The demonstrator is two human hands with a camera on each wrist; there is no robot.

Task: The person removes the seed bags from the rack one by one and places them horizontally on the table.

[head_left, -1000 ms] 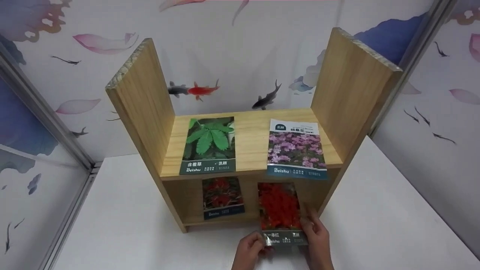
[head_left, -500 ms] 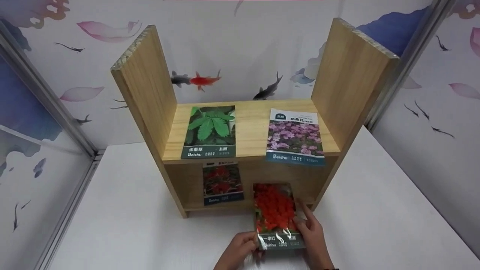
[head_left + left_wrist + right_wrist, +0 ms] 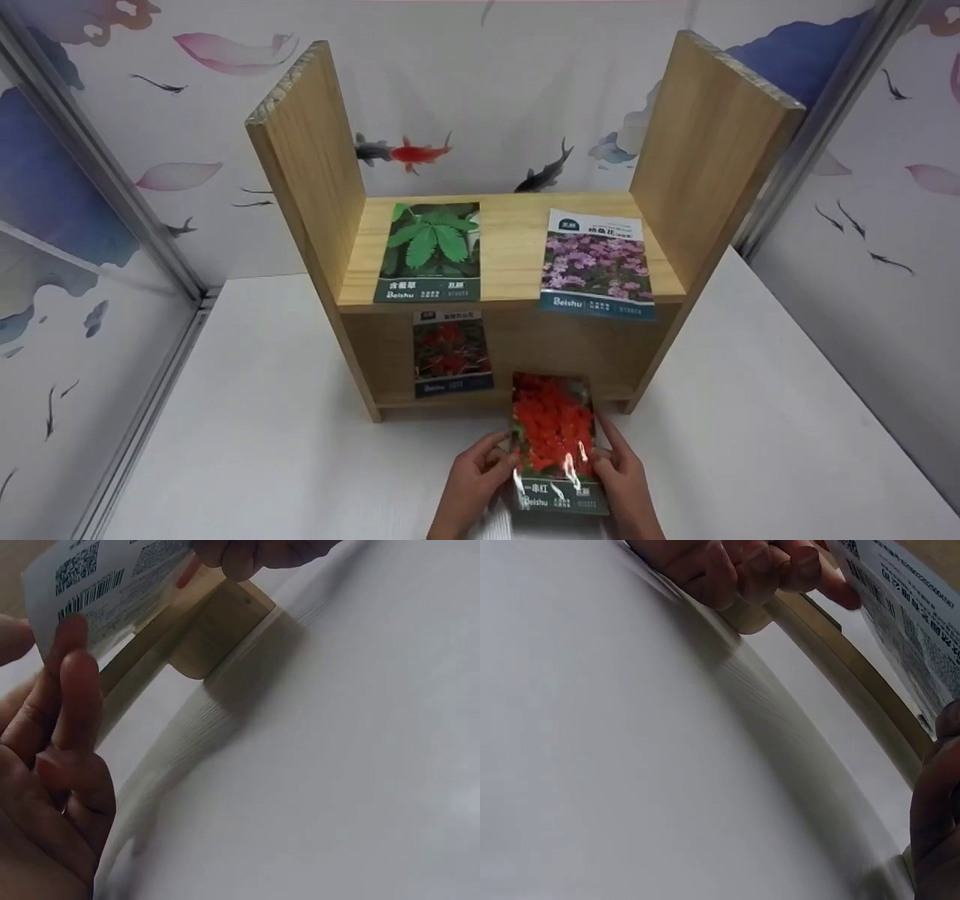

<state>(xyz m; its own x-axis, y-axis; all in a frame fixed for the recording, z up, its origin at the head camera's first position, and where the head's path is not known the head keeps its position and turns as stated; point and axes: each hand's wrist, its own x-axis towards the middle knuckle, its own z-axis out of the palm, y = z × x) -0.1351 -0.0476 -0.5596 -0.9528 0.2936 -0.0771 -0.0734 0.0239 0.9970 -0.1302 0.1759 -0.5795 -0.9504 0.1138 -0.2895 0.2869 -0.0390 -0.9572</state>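
Note:
Both hands hold a glossy seed packet with red flowers (image 3: 556,442) just in front of the wooden shelf unit (image 3: 315,187). My left hand (image 3: 472,480) pinches its left edge and my right hand (image 3: 622,480) grips its right edge. The left wrist view shows the packet's white barcode back (image 3: 97,577) above my left fingers (image 3: 71,705). That printed back (image 3: 911,622) also appears in the right wrist view, with my right fingers (image 3: 742,570) curled under it. On the lower shelf stands a dark red flower packet (image 3: 451,352).
On the upper shelf lie a green leaf packet (image 3: 430,252) and a purple flower packet (image 3: 598,264), which overhangs the front edge. The unit stands on a white table (image 3: 262,450) against fish-patterned walls, with metal frame posts (image 3: 105,180) at both sides.
The red flower packet has come out of the lower right shelf opening toward me, held in both hands. The view has shifted a little, so the shelf sits higher in frame.

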